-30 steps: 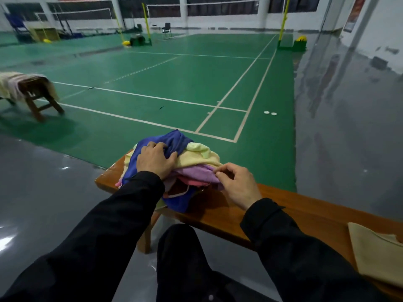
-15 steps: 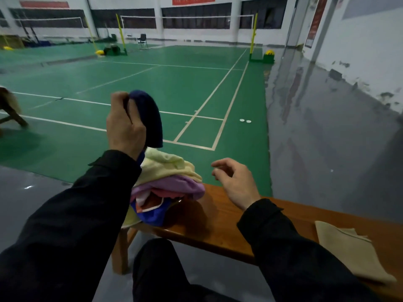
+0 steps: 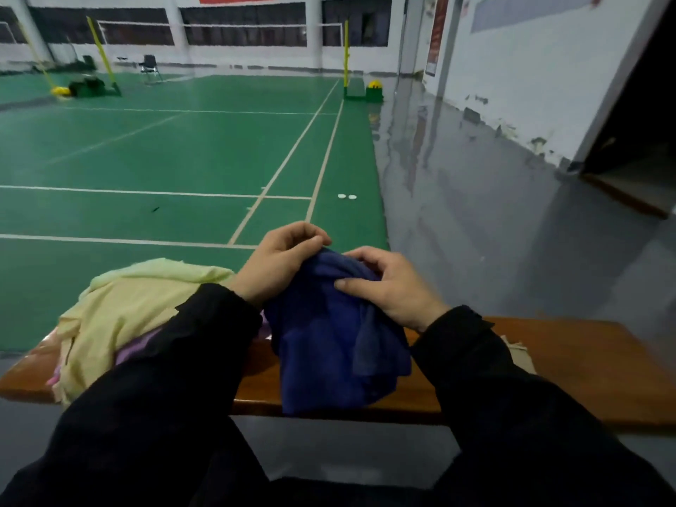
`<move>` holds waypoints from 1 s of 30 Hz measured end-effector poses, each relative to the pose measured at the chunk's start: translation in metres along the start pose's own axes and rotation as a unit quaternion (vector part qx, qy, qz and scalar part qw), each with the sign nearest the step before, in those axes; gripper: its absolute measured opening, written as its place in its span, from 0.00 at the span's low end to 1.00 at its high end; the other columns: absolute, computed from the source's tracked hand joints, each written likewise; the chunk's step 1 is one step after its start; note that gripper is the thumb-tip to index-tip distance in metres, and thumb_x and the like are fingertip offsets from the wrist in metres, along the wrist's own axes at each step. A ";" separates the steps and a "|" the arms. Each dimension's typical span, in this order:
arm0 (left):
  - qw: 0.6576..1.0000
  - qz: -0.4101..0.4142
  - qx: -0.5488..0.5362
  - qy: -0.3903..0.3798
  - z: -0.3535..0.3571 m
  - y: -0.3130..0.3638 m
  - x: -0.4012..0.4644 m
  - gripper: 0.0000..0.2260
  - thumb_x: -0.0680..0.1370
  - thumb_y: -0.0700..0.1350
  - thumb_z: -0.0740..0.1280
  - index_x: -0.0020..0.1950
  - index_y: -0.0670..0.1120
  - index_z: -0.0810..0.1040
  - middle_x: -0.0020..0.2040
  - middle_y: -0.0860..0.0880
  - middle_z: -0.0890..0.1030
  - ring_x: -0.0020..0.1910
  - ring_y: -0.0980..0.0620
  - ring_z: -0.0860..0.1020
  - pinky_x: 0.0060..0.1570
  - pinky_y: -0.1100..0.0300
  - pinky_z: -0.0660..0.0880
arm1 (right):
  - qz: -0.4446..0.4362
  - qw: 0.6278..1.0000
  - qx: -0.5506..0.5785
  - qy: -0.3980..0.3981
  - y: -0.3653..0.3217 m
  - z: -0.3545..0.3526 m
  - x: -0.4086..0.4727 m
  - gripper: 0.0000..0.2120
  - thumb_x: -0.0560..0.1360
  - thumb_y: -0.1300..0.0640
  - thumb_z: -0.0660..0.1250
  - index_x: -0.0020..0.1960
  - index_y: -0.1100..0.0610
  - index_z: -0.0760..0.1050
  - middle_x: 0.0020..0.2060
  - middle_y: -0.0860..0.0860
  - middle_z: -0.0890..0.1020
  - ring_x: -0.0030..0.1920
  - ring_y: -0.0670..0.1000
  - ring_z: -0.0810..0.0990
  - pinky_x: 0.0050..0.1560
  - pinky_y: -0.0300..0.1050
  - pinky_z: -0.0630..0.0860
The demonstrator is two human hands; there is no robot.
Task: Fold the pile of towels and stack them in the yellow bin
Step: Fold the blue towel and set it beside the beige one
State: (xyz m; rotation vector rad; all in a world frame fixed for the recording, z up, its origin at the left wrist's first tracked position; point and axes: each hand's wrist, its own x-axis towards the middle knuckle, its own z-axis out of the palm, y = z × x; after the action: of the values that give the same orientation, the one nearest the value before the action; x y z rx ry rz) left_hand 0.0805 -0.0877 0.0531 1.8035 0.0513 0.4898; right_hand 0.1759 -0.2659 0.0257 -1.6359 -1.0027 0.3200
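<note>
Head view is showing both hands working at centre frame: the left hand [image 3: 278,261] is gripping the top of the dark blue towel [image 3: 336,334] with curled fingers, and the right hand [image 3: 391,287] is pinching its bunched upper edge. The towel is hanging crumpled over the wooden bench [image 3: 585,367], draping past the near edge. Left of it, the towel pile [image 3: 139,305] is sitting close to the bench end. No yellow bin is showing. Spreading the towel wide is likely risking an elbow nudging the pile off, and the hanging cloth could be slipping to the floor.

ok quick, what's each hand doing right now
Left hand: fingers curled, gripping the top of the blue towel.
Right hand: fingers and thumb pinching the same blue towel.
</note>
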 end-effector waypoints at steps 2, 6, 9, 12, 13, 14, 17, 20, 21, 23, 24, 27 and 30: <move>0.999 0.004 0.029 -0.032 0.005 -0.005 0.003 0.04 0.80 0.44 0.66 0.48 0.45 0.80 0.42 0.56 0.84 0.45 0.59 0.79 0.52 0.66 0.75 | 0.017 0.999 -0.019 0.021 0.010 -0.015 -0.008 0.08 0.75 0.59 0.76 0.51 0.49 0.82 0.46 0.54 0.86 0.46 0.47 0.83 0.51 0.44 0.79; 0.971 -0.020 0.165 -0.172 0.010 -0.010 0.000 0.16 0.75 0.58 0.67 0.57 0.48 0.80 0.50 0.49 0.85 0.51 0.48 0.83 0.56 0.52 0.78 | -0.003 0.996 -0.056 0.074 0.016 -0.035 -0.018 0.14 0.82 0.64 0.65 0.54 0.46 0.82 0.48 0.44 0.86 0.50 0.42 0.83 0.54 0.38 0.77; 0.952 0.010 0.271 -0.143 0.012 -0.020 -0.004 0.12 0.76 0.54 0.64 0.53 0.49 0.79 0.45 0.48 0.84 0.48 0.46 0.82 0.52 0.46 0.78 | 0.006 0.991 -0.110 0.076 0.019 -0.047 -0.020 0.13 0.83 0.62 0.62 0.58 0.46 0.81 0.51 0.44 0.85 0.54 0.43 0.83 0.57 0.39 0.77; 0.962 0.027 0.256 -0.086 0.014 -0.025 -0.005 0.07 0.76 0.50 0.64 0.49 0.49 0.79 0.42 0.51 0.81 0.43 0.51 0.80 0.47 0.51 0.77 | 0.045 0.978 -0.201 0.010 0.028 -0.054 -0.022 0.12 0.83 0.61 0.62 0.58 0.48 0.80 0.50 0.46 0.85 0.54 0.48 0.82 0.56 0.45 0.77; 0.962 0.035 0.255 -0.085 0.014 -0.026 -0.003 0.05 0.78 0.47 0.65 0.50 0.48 0.79 0.45 0.51 0.80 0.45 0.52 0.79 0.49 0.53 0.76 | 0.067 0.970 -0.234 -0.018 0.031 -0.055 -0.022 0.12 0.81 0.63 0.62 0.57 0.49 0.80 0.49 0.47 0.84 0.53 0.50 0.81 0.55 0.47 0.76; 0.958 0.040 0.268 -0.090 0.015 -0.028 -0.001 0.05 0.79 0.43 0.66 0.52 0.48 0.80 0.48 0.49 0.79 0.48 0.51 0.78 0.51 0.54 0.75 | 0.099 0.960 -0.257 -0.049 0.033 -0.055 -0.020 0.13 0.80 0.65 0.62 0.57 0.50 0.80 0.49 0.49 0.84 0.52 0.52 0.81 0.54 0.48 0.76; 0.947 -0.004 0.292 -0.135 0.024 -0.031 0.006 0.13 0.78 0.34 0.60 0.54 0.47 0.80 0.53 0.45 0.74 0.53 0.47 0.75 0.59 0.55 0.72 | 0.196 0.925 -0.295 -0.141 0.034 -0.054 -0.007 0.16 0.76 0.64 0.65 0.61 0.52 0.79 0.53 0.53 0.84 0.54 0.55 0.82 0.55 0.50 0.78; 0.981 0.004 0.187 -0.056 0.033 -0.028 0.004 0.17 0.71 0.37 0.53 0.46 0.49 0.80 0.50 0.46 0.75 0.52 0.50 0.75 0.55 0.62 0.70 | 0.234 0.905 -0.294 -0.202 0.038 -0.051 -0.001 0.10 0.76 0.63 0.66 0.53 0.51 0.79 0.52 0.54 0.84 0.54 0.58 0.83 0.56 0.52 0.79; 0.988 0.024 0.153 -0.021 0.033 -0.029 0.003 0.18 0.70 0.37 0.53 0.45 0.49 0.81 0.49 0.46 0.77 0.52 0.51 0.76 0.55 0.62 0.71 | 0.238 0.913 -0.254 -0.212 0.041 -0.048 -0.002 0.10 0.76 0.65 0.65 0.51 0.53 0.79 0.50 0.55 0.84 0.52 0.57 0.83 0.55 0.53 0.79; 0.990 0.047 0.134 -0.005 0.031 -0.032 0.000 0.18 0.70 0.37 0.53 0.48 0.47 0.82 0.49 0.47 0.80 0.52 0.50 0.78 0.56 0.57 0.74 | 0.235 0.945 -0.119 -0.192 0.051 -0.042 -0.008 0.10 0.71 0.68 0.65 0.50 0.60 0.79 0.46 0.55 0.84 0.47 0.55 0.82 0.52 0.54 0.78; 0.987 0.049 0.152 -0.016 0.030 -0.036 -0.001 0.19 0.70 0.37 0.53 0.51 0.47 0.82 0.49 0.48 0.81 0.52 0.50 0.78 0.57 0.54 0.75 | 0.230 0.959 -0.027 -0.163 0.055 -0.039 -0.012 0.14 0.67 0.67 0.66 0.52 0.64 0.79 0.45 0.57 0.83 0.46 0.55 0.81 0.51 0.53 0.78; 0.969 0.046 0.238 -0.053 0.023 -0.039 -0.007 0.21 0.71 0.39 0.53 0.56 0.48 0.81 0.51 0.50 0.82 0.53 0.50 0.79 0.58 0.49 0.75 | 0.218 0.936 0.261 -0.091 0.064 -0.038 -0.022 0.26 0.67 0.66 0.69 0.65 0.69 0.75 0.55 0.63 0.83 0.54 0.59 0.82 0.59 0.53 0.77; 0.974 0.016 0.188 -0.123 0.022 -0.041 -0.018 0.22 0.70 0.38 0.54 0.56 0.48 0.82 0.51 0.50 0.84 0.52 0.55 0.80 0.57 0.56 0.76 | 0.182 0.936 0.300 -0.034 0.060 -0.043 -0.023 0.22 0.71 0.61 0.70 0.63 0.67 0.76 0.54 0.61 0.84 0.53 0.55 0.83 0.58 0.48 0.79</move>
State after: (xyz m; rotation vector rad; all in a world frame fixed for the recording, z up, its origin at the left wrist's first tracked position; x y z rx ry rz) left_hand 0.0803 -0.1007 0.0050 2.2291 -0.0600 0.2870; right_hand 0.2170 -0.3117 -0.0209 -1.2367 -0.5576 0.8502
